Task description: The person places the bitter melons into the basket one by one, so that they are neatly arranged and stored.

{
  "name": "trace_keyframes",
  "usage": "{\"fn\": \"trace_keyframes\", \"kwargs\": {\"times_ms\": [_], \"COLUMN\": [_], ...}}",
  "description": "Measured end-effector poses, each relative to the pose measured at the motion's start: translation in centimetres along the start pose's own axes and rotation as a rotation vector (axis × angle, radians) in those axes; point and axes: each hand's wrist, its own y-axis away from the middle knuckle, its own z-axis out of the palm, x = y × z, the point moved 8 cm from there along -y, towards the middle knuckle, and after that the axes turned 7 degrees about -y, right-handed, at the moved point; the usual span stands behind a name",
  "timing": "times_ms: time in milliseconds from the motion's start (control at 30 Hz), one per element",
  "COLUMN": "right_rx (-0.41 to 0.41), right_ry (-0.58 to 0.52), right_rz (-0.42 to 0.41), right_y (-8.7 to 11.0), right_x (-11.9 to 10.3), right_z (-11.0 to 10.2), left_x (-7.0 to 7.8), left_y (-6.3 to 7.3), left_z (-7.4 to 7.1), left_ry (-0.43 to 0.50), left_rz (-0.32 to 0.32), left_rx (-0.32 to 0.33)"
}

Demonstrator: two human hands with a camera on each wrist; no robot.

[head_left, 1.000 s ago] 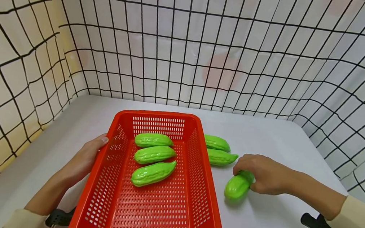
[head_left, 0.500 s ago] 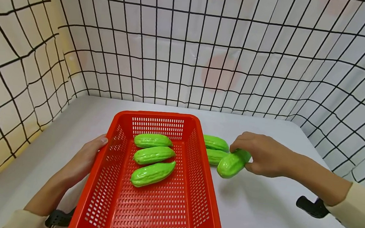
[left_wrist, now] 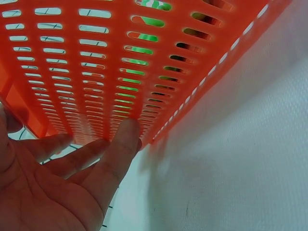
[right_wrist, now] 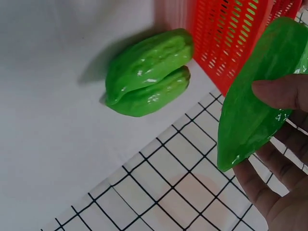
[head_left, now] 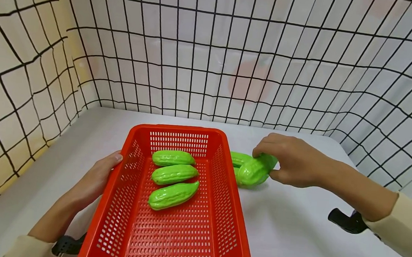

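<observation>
My right hand grips a bright green bitter melon between thumb and fingers, raised over the white table. In the right wrist view, the thumb presses the side of this bitter melon, its pointed end angled down. Behind it, two more bitter melons lie side by side on the table, right of the red basket. My left hand holds the basket's left rim; the left wrist view shows its fingers against the slotted outer wall. Inside, three bitter melons lie in a column toward the far end.
A black wire grid encloses the white table at the back and both sides. White sheeting with pale reddish spots hangs behind it. Each wrist wears a black strap device.
My right hand has lifted the bitter melon off the table and moved it away from me and left, over the two lying beside the basket. The left hand and basket stay put.
</observation>
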Motion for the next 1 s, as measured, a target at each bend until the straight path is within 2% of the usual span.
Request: {"fn": "trace_keyframes", "kwargs": {"times_ms": [233,500,833,1000], "right_rx": [-0.038,-0.098,-0.188,-0.228], "right_ry": [-0.008,-0.125,-0.283,-0.313], "right_rz": [0.022,0.099,0.058,0.053], "right_y": [-1.4,-3.1,-5.9,-7.0], "right_x": [-0.9,-2.2,-4.9,-6.2], "right_z": [-0.5,-0.3,0.4,1.0], "left_x": [0.1,0.0,0.0,0.0], "left_y": [-0.1,-0.1,-0.1,-0.1], "left_z": [-0.2,-0.1,-0.1,-0.1], "left_ry": [0.004,-0.01,-0.005,-0.005], "left_rz": [-0.001,-0.006,0.0,-0.003], "left_rx": [0.001,0.014,0.006,0.007]}}
